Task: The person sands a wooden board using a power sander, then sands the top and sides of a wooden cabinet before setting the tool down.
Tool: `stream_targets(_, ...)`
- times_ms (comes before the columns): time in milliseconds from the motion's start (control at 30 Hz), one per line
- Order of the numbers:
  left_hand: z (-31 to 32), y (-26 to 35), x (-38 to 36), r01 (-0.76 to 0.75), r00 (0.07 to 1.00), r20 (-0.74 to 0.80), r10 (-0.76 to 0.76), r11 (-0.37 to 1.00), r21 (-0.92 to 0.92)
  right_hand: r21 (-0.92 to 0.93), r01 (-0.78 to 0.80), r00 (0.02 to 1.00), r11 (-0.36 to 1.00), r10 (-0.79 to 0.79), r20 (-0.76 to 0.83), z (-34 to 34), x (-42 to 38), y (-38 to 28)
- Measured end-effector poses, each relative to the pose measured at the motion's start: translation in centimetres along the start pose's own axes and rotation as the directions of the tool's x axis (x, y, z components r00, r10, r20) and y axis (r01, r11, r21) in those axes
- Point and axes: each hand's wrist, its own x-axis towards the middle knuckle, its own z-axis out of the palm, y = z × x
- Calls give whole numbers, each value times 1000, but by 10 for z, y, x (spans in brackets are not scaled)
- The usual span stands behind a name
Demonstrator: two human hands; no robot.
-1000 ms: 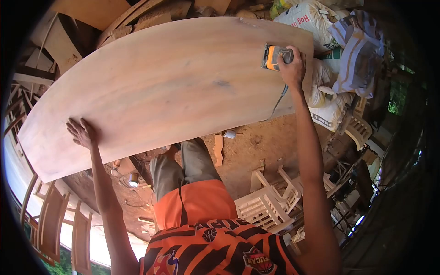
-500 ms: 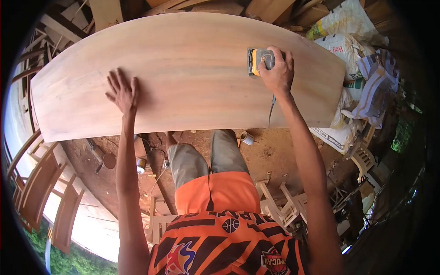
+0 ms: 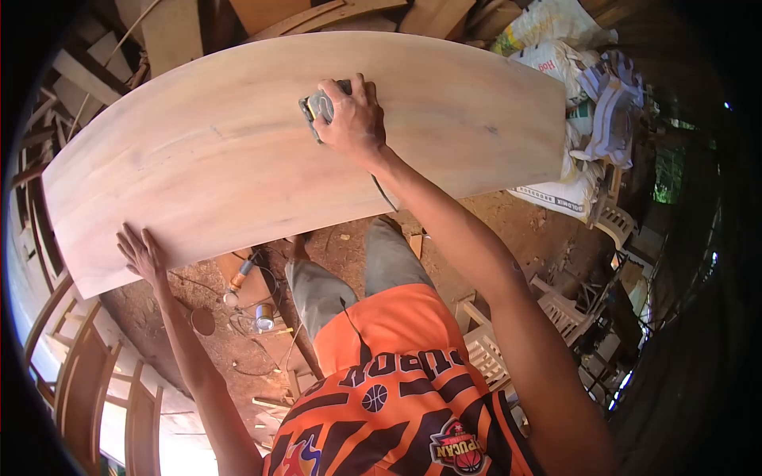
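A wide pale wooden board (image 3: 262, 159) with curved long edges spans the view in front of me. My right hand (image 3: 353, 119) grips a palm sander (image 3: 319, 109) from above, on the board's upper middle. The sander's dark cord (image 3: 384, 193) trails over the near edge. Down at the board's near left, my left hand (image 3: 141, 252) lies open on the surface, fingers apart, holding nothing.
Filled sacks (image 3: 556, 67) are heaped at the right end. Wood offcuts (image 3: 274, 16) lie behind the board. Below are a can (image 3: 264, 317), a tool with an orange body (image 3: 243, 274), plastic chairs (image 3: 563, 313) and wooden frames (image 3: 103, 381) at left.
My right hand has moved left across the board with the sander. My left hand has shifted left and nearer the front edge. The camera view has tilted.
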Motion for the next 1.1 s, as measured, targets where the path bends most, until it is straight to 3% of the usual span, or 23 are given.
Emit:
stream_targets(100, -13, -78, 26, 156, 986, 60, -154, 988, -17, -68, 66, 997, 996, -68, -36, 35, 2, -61)
stream_targets(167, -11, -115, 51, 242, 969, 65, -239, 969, -49, -73, 56, 997, 996, -52, 56, 52, 8, -103)
stream_targets(267, -26, -133, 87, 334, 941, 91, -327, 940, -76, -53, 117, 988, 992, -111, 110, 83, 19, -163)
stream_targets(333, -32, -136, 106, 357, 934, 46, -354, 929, -100, -98, 170, 984, 981, -164, 68, 109, 28, -197)
stream_targets(500, -32, -124, 110, 387, 916, -70, -396, 915, -111, -118, 253, 960, 960, -234, 153, 159, 51, -306)
stream_targets(800, -45, -111, 109, 454, 881, -51, -470, 870, -191, -77, 492, 852, 867, -461, 247, 257, 81, -503)
stream_targets(1100, -42, -114, 114, 491, 843, -51, -536, 804, -335, -62, 638, 746, 767, -597, 294, 334, 106, -649)
